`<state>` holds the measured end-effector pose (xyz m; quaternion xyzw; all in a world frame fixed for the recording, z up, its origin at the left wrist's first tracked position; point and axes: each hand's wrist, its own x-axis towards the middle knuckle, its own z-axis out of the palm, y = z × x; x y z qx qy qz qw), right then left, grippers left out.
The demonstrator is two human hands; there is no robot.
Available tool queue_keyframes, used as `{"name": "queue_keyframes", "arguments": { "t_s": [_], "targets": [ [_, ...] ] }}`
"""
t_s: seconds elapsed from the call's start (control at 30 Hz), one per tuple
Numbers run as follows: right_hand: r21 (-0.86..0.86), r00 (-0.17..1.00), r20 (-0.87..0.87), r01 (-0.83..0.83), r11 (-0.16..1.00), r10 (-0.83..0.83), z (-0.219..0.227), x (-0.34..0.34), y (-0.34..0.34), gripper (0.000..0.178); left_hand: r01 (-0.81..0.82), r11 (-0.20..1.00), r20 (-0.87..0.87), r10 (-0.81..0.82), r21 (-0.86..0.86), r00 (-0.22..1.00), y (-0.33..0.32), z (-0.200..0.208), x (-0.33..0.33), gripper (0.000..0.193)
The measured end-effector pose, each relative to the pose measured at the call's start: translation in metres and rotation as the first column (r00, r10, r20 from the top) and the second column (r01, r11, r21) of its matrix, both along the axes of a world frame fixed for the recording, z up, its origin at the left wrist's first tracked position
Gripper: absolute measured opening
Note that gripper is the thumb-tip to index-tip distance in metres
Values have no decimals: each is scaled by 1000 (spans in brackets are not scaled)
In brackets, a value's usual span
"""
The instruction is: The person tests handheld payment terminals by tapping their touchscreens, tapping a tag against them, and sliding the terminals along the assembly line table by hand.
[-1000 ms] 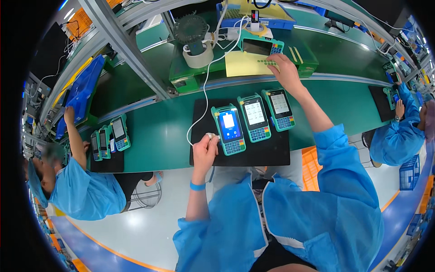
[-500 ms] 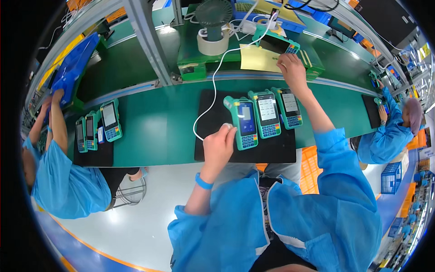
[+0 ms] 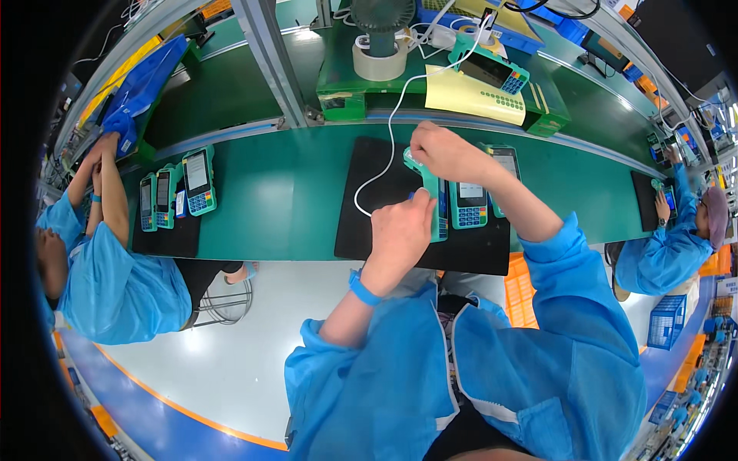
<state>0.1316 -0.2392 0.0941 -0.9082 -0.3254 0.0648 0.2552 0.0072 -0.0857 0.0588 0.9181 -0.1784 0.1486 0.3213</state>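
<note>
My left hand (image 3: 401,234) is closed beside the left green card terminal (image 3: 441,224), and the white cable (image 3: 393,123) runs into its fingers. The plug is hidden. My right hand (image 3: 450,157) has its fingers pinched at the top end of that terminal and covers much of it; anything between the fingertips is too small to make out. A second card terminal (image 3: 470,209) lies to the right, its upper part behind my right hand. A third terminal (image 3: 506,159) is partly behind my right forearm. All three rest on a black mat (image 3: 477,257).
Beyond the mat is a green shelf (image 3: 338,107) with a fan (image 3: 380,23), a tape roll (image 3: 377,65), a yellow sheet (image 3: 453,94) of green dots and another terminal (image 3: 492,67). Co-workers sit left and right; several terminals (image 3: 198,180) lie at left. A metal post (image 3: 269,61) stands behind.
My right hand has come from the yellow sheet down to the top of the left terminal. My left hand has moved right, against that terminal. The whole view has shifted slightly.
</note>
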Motion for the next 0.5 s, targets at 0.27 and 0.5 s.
{"name": "queue_keyframes", "arguments": {
  "t_s": [0.27, 0.5],
  "targets": [
    [-116, 990, 138, 57, 992, -41, 4, -4, 9, 19, -17, 1000, 22, 17, -15, 1000, -5, 5, 0, 23],
    [496, 944, 81, 239, 834, -319, -22, -37, -28, 26, -16, 985, -190, -17, -171, 982, 39, -12, 0, 23]
  ]
}}
